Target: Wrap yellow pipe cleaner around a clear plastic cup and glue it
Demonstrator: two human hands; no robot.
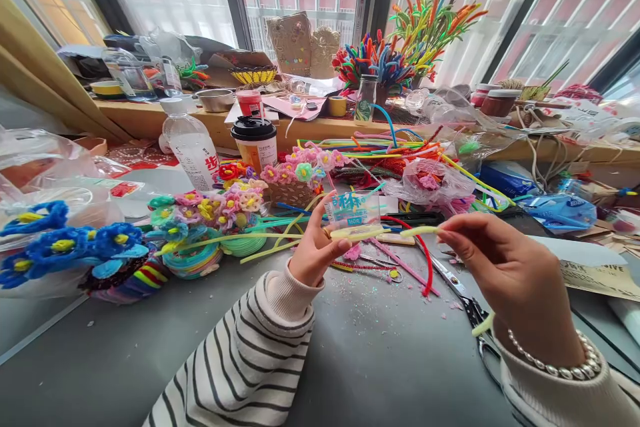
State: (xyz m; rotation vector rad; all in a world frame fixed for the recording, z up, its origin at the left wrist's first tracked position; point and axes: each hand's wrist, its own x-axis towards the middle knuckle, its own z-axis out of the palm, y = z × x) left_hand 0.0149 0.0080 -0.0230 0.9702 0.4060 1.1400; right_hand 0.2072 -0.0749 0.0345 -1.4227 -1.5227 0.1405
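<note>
My left hand (316,250) is closed around a small clear plastic cup (354,209) with blue printing, held above the grey table. Pale yellow pipe cleaners (280,238) pass through this hand and along the cup's lower edge. My right hand (510,273) pinches a pale yellow pipe cleaner (420,231) between thumb and fingertips, to the right of the cup. Part of a yellow strand also shows below the right palm. A red pipe cleaner (429,260) curves down between the hands, and black-handled scissors (467,300) lie under the right hand.
Blue flowers (65,245) and pastel flowers (200,213) made of pipe cleaners stand at the left. Behind them are a water bottle (187,143) and a lidded drink cup (255,145). Loose pipe cleaners (350,160) pile up at the back. A cluttered ledge (300,128) runs below the windows.
</note>
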